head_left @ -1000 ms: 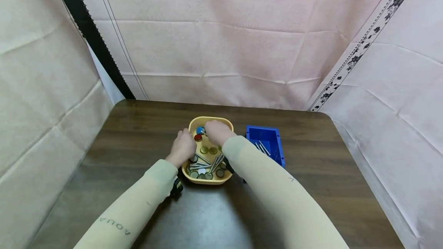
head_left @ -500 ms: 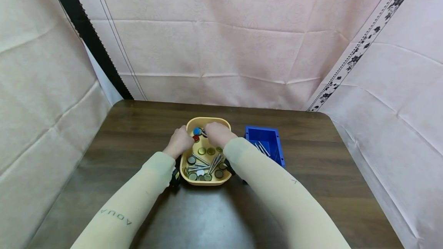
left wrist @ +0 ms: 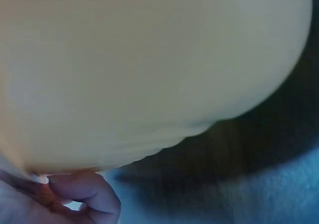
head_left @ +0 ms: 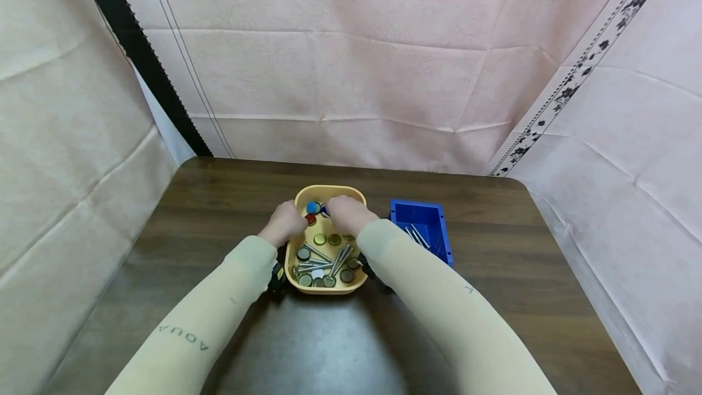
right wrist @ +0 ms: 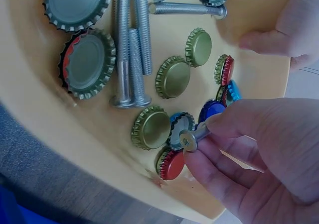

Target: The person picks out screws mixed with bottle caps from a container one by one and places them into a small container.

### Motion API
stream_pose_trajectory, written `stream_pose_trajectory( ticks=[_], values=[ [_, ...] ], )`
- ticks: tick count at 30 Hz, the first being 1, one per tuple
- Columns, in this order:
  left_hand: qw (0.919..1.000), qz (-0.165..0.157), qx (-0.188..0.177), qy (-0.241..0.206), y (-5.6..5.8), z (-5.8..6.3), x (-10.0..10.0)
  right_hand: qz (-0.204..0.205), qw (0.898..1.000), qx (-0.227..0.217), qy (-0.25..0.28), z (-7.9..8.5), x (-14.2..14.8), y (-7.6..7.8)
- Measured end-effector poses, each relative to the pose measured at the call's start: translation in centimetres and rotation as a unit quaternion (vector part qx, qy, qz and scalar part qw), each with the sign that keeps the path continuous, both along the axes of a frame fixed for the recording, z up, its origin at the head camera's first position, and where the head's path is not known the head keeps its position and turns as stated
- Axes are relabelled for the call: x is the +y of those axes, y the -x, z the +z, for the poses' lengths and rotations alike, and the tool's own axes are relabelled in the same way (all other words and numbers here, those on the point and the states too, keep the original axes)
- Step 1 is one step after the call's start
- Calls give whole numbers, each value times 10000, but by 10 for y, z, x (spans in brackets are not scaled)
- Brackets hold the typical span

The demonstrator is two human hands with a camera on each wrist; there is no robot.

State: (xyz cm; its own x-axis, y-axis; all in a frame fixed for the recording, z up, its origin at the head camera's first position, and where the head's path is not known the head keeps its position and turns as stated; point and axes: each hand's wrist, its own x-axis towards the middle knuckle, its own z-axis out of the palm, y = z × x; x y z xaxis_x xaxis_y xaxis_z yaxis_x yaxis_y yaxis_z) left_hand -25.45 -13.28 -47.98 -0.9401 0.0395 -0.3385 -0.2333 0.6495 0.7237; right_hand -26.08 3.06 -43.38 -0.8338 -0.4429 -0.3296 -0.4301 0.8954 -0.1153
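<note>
The right hand [head_left: 347, 212] has a silver bolt [right wrist: 188, 140] in a narrow pinch, with the thumb on one side and the fingers on the other, close to its flat round head; the bolt is inside the yellow tray [head_left: 329, 290], held over bottle caps, near a blue cap [right wrist: 211, 109] and a red cap [right wrist: 172, 165]; whether it touches them I cannot tell, and most of its long part is hidden by the hand; the left hand [head_left: 285, 222] is at the tray's left side and looks to be holding the rim, with one finger tucked inside the wall; the bolt looks like hard metal, so it should be stiff, a bit heavy for its size, and very hard to break; its smooth round sides may be slippery and could roll or twist in a loose pinch; just under the head is a good place to hold, since the wide head may stop it sliding out; the heavy end may dip if the pinch is too far along; the tray looks like thin, light plastic, so it may slide on the tabletop [head_left: 493, 249], and its rim is the best part to hold; the other bolts [right wrist: 122, 50] and gold caps [right wrist: 173, 77] lie loose in the tray and may rattle if bumped.
</note>
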Motion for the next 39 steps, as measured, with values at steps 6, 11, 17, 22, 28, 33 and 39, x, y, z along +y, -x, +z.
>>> stream_pose_trajectory(
  ticks=[6,11,17,22,28,33,39],
  values=[
    [9984,20,306,480,0,-7,4,-77,9999,-106,105,-1,1,1],
    [9990,151,193,369,0,-10,6,-146,9996,-173,193,-3,2,2],
    [9990,204,186,338,0,-11,7,-211,9994,-154,223,-7,5,4],
    [9988,195,168,420,-1,-10,7,-233,9991,-245,271,-6,7,4],
    [9990,222,179,357,-2,-10,7,-372,9978,-273,481,2,10,1],
    [9993,251,46,260,0,-12,6,-435,9955,-271,801,11,20,-1],
    [9990,196,203,332,0,-13,6,-342,9903,-73,1348,26,40,2]
  ],
)
